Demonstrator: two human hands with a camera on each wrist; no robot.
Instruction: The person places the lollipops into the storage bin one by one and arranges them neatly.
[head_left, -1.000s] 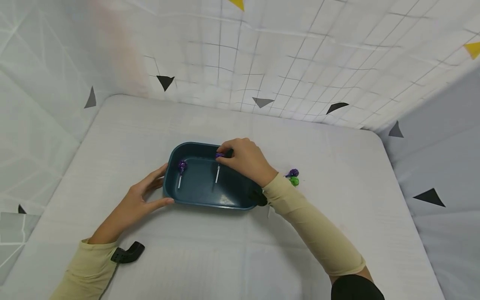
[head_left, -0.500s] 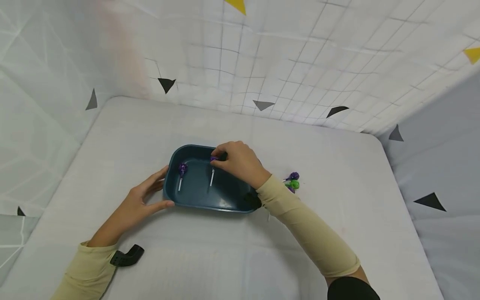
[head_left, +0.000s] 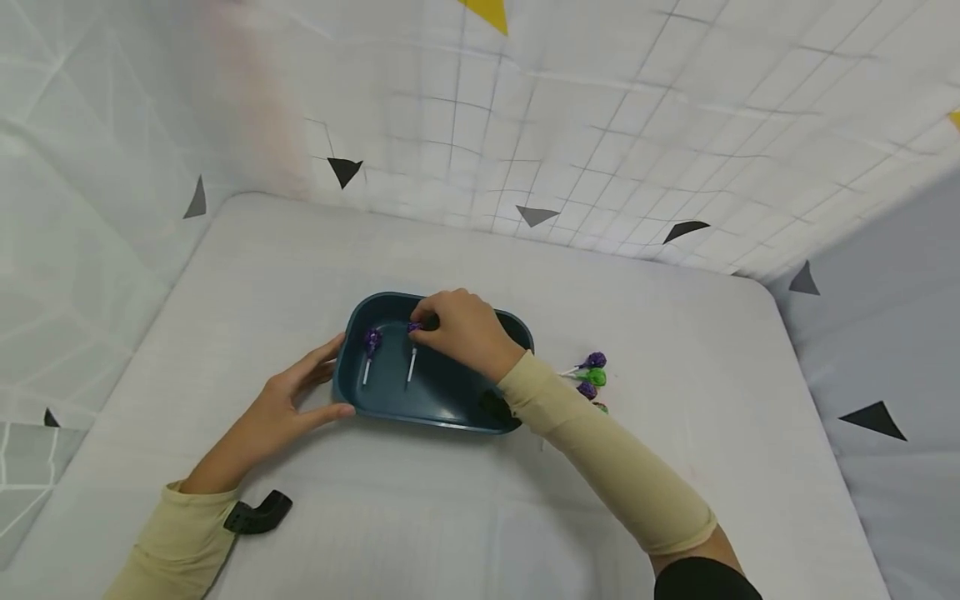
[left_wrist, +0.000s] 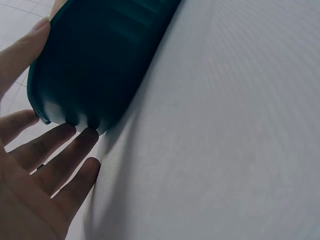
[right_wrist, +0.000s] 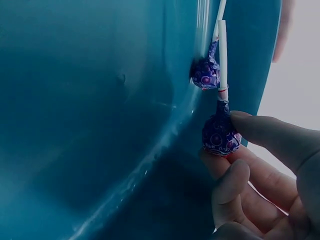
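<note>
A dark teal plastic tray point(head_left: 450, 404) stands on the white-covered table. At its left end my left hand point(head_left: 288, 408) rests with straight fingertips against the end wall and the thumb at the near corner, as the left wrist view shows too. My right hand point(head_left: 467, 332) reaches into the tray and pinches a purple-wrapped lollipop point(right_wrist: 220, 132) by its round head. Its white stick points toward the near side. Another purple lollipop point(head_left: 372, 340) lies in the left part of the tray, close beside the held one. Some of the tray's right side is hidden by my right forearm.
Right of the tray, partly behind my right sleeve, lie several lollipops: a purple one point(head_left: 596, 360), a green one point(head_left: 597, 377), and others lower down. White cloth walls with triangles enclose the table. A black wrist mount point(head_left: 258, 512) sits at my left sleeve.
My right hand has moved left inside the tray with the purple lollipop, closer to the one lying there. More lollipops show beyond the right sleeve. My left hand stays at the tray's end.
</note>
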